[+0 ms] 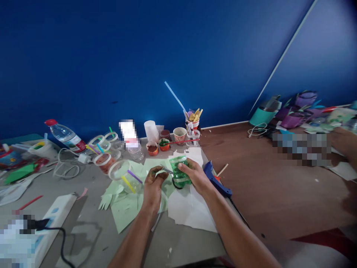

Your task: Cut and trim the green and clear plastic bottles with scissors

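Observation:
My right hand grips a translucent green piece of plastic bottle, its thumb across the front. Close to the left side of that piece, my left hand is closed in a pinch. A thin grey metallic-looking piece sticks out from its fingertips toward the green plastic; its kind is unclear. A dark curved strip shows under the lower edge of the plastic. Below the hands lie pale green paper and white paper. A blue glue gun rests just right of my right hand.
Paint cups, a paper cup and a cup of wooden sticks line the wall. Clear tubs, a water bottle and a power strip stand left. Another person's hand is at far right, near a teal container.

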`<control>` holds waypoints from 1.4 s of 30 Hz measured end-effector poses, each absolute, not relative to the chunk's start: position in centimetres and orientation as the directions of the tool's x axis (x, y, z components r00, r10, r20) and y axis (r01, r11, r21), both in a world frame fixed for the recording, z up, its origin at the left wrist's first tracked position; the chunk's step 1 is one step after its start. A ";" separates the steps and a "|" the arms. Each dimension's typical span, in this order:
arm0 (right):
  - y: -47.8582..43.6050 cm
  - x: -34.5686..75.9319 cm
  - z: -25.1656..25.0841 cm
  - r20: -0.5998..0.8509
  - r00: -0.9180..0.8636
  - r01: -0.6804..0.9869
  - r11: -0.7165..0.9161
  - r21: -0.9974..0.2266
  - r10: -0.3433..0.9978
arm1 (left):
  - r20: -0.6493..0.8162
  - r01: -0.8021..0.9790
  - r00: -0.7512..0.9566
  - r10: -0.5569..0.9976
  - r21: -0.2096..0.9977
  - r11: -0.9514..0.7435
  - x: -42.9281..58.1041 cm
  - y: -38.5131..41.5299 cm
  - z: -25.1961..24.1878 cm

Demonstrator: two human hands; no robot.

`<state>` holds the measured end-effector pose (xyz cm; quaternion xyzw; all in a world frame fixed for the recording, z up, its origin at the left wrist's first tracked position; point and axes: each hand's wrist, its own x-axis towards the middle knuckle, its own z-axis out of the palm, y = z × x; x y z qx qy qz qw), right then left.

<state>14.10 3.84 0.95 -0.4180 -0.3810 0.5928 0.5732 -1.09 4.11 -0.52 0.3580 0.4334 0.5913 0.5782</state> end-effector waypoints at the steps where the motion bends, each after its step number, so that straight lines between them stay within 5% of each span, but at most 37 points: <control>1: 3.8 14.1 0.9 -0.062 0.005 -0.366 -0.056 -0.929 0.998 | -0.072 -0.384 -0.076 0.995 0.922 0.037 -1.1 4.1 -0.4; 8: 3.8 14.0 0.7 -0.066 0.004 -0.368 -0.060 -0.928 0.998 | 0.030 -0.528 0.085 0.996 0.849 0.019 -1.2 3.8 0.2; 21: 3.9 14.1 0.1 -0.028 0.003 -0.358 -0.025 -0.933 1.000 | 0.002 -0.519 0.071 0.997 0.854 0.035 -0.9 4.0 -0.6; 42: 3.9 14.1 0.6 -0.078 0.023 -0.366 -0.064 -0.928 0.997 | -0.202 -0.680 0.041 0.979 0.711 0.176 -1.8 4.6 -0.5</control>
